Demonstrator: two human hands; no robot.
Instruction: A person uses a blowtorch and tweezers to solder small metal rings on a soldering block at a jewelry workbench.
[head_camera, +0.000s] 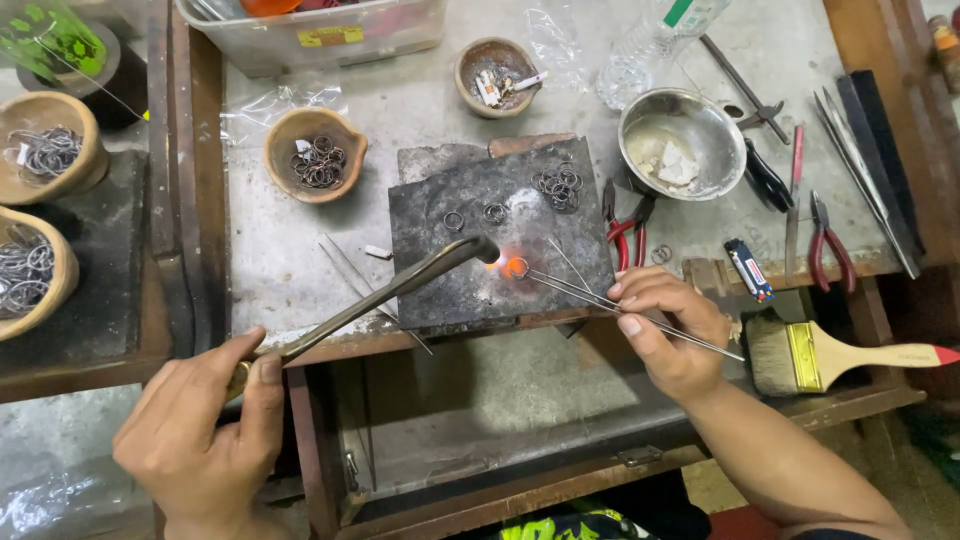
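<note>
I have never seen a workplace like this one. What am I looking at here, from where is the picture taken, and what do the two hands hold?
The picture comes from a camera on the person's head, looking down at a workbench. There is no machine, only two bare hands. The left hand holds a torch; its flame heats a small ring, which glows orange on a dark slab. The right hand holds long tweezers that reach to the ring. More rings lie on the slab and in clay bowls. On the right are a metal bowl, pliers and a paintbrush.
</note>
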